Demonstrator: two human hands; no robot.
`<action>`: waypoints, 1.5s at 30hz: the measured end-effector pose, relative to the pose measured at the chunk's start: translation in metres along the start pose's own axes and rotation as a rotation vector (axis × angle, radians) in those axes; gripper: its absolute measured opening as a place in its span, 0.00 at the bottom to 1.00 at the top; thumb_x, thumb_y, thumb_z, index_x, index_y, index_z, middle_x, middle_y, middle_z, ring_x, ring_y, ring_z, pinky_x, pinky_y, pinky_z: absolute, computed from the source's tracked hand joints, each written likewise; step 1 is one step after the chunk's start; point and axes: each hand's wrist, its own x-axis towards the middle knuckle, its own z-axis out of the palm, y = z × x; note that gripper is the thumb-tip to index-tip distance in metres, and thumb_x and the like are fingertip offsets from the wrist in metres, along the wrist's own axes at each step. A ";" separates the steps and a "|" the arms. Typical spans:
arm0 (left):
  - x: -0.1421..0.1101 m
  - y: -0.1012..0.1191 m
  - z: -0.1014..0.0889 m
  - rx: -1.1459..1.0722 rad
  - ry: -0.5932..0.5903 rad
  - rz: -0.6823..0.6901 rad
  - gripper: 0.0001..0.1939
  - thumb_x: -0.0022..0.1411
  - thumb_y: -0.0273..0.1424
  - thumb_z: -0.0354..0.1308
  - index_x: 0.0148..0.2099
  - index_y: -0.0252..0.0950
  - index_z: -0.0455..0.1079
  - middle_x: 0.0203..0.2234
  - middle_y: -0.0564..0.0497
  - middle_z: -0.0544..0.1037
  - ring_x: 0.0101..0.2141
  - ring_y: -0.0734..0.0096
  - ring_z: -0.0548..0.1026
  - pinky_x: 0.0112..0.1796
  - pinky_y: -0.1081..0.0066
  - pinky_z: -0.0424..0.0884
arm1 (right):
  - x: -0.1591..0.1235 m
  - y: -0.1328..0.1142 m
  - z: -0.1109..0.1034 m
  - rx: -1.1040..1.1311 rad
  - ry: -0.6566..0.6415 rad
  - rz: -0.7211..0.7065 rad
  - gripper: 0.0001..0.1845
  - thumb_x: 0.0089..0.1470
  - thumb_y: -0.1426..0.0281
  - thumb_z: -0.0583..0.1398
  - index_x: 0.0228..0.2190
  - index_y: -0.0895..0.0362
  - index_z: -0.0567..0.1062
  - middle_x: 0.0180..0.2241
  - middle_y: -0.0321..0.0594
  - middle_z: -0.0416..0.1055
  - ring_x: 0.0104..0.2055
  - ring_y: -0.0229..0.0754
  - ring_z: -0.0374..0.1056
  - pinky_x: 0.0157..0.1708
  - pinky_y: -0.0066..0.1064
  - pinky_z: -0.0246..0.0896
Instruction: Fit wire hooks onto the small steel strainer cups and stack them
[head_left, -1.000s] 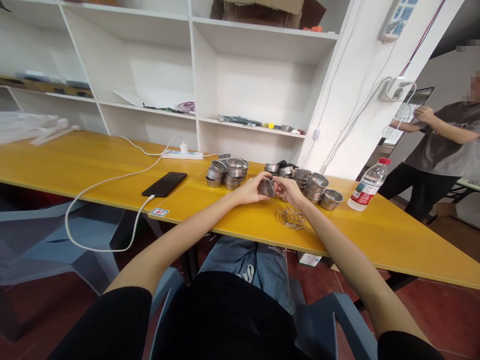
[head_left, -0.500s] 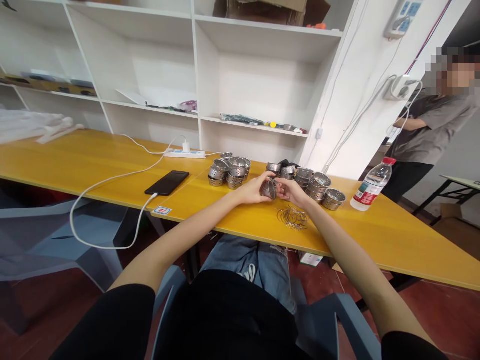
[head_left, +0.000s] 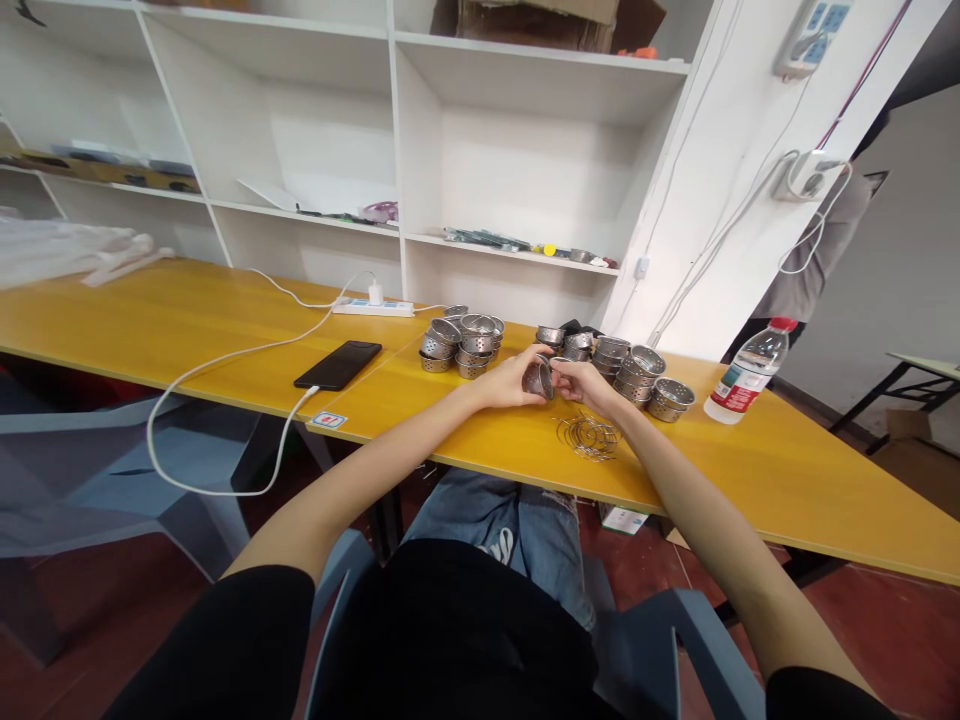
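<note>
My left hand [head_left: 513, 380] is closed round a small perforated metal strainer basket [head_left: 537, 379], tilted on its side with its open mouth toward the right. My right hand [head_left: 583, 384] is at the basket's rim, thumb and fingertips pinched together; what sits between them is too small to make out. Just below my right hand, a loose pile of thin bent wire pieces [head_left: 587, 437] lies on the yellow table [head_left: 465, 432]. Stacked strainer baskets stand behind both hands, one group [head_left: 474, 345] to the left and another [head_left: 637, 374] to the right.
A black phone [head_left: 339, 366] on a white charging cable lies to the left, with a power strip [head_left: 373, 308] behind it. A water bottle [head_left: 750, 372] stands at the right. White shelves [head_left: 525, 160] rise behind the table. A person [head_left: 814, 265] is partly hidden by the pillar.
Both hands stay round the basket with only slight finger movement. The person at the right has moved left, mostly behind the pillar. The whole view has shifted a little.
</note>
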 end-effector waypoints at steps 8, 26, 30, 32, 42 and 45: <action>0.001 0.004 0.001 -0.017 0.000 -0.011 0.45 0.52 0.32 0.73 0.67 0.40 0.53 0.48 0.43 0.79 0.51 0.54 0.78 0.54 0.56 0.70 | -0.002 -0.001 0.005 -0.022 0.029 -0.021 0.23 0.49 0.52 0.69 0.22 0.58 0.73 0.19 0.29 0.49 0.22 0.32 0.42 0.22 0.28 0.36; 0.004 0.001 0.001 0.033 0.032 -0.078 0.32 0.51 0.41 0.74 0.49 0.40 0.59 0.35 0.52 0.80 0.34 0.63 0.77 0.38 0.68 0.69 | 0.003 0.008 0.011 0.030 0.092 -0.089 0.20 0.40 0.61 0.73 0.15 0.57 0.70 0.20 0.35 0.61 0.24 0.34 0.53 0.22 0.29 0.47; 0.004 0.002 0.000 0.045 0.011 -0.063 0.30 0.52 0.39 0.73 0.48 0.40 0.59 0.36 0.51 0.80 0.34 0.64 0.77 0.37 0.68 0.68 | 0.004 0.009 0.012 0.000 0.094 -0.113 0.19 0.41 0.61 0.71 0.15 0.57 0.71 0.19 0.35 0.61 0.24 0.34 0.52 0.23 0.30 0.46; 0.004 0.004 0.000 0.048 0.006 -0.061 0.29 0.52 0.39 0.73 0.49 0.40 0.60 0.37 0.51 0.80 0.34 0.64 0.77 0.37 0.68 0.69 | 0.004 0.010 0.012 -0.004 0.095 -0.115 0.19 0.42 0.61 0.71 0.14 0.57 0.70 0.19 0.34 0.60 0.23 0.34 0.52 0.23 0.30 0.45; 0.003 0.004 -0.002 0.111 -0.016 -0.012 0.26 0.55 0.40 0.71 0.51 0.39 0.66 0.38 0.52 0.79 0.37 0.66 0.76 0.40 0.69 0.68 | 0.002 0.013 0.010 -0.015 0.044 -0.132 0.22 0.44 0.58 0.71 0.15 0.57 0.70 0.18 0.33 0.59 0.22 0.33 0.51 0.23 0.31 0.43; 0.004 0.003 -0.002 0.116 -0.006 -0.021 0.24 0.54 0.41 0.71 0.48 0.39 0.67 0.34 0.54 0.77 0.34 0.67 0.73 0.37 0.70 0.67 | 0.003 0.013 0.009 -0.022 0.040 -0.143 0.23 0.44 0.57 0.71 0.14 0.56 0.69 0.18 0.32 0.58 0.22 0.33 0.50 0.23 0.31 0.43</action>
